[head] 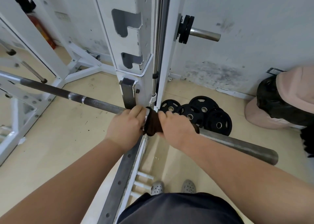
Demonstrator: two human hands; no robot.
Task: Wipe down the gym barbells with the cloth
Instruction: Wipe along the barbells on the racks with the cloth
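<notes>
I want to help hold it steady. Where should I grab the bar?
Grab the bare silver sleeve past the right hand, from above. It is round, roughly level and sticks out free, so you can wrap round it. The left hand grips the bar; the right holds the cloth.

Barbell (95, 102) lies across the white rack upright (130, 37), approx horizontal, shaft running L and bare steel sleeve (237, 145) sticking out R. Dark brown cloth (153, 123) is wrapped round the bar at the collar, btwn both hands. L hand (126, 127) grips the shaft, fingers curled over, touching the cloth's edge. R hand (176, 130) grips the cloth over the sleeve's inner end. Black weight plates (200, 115) lean together on the floor (59, 130) behind the bar, near the wall. More plates (185, 29) sit on a storage peg (203, 34) higher up. Pink bin (297, 87) w/ black liner far R. Grey clogs (188, 186) at bottom.
</notes>
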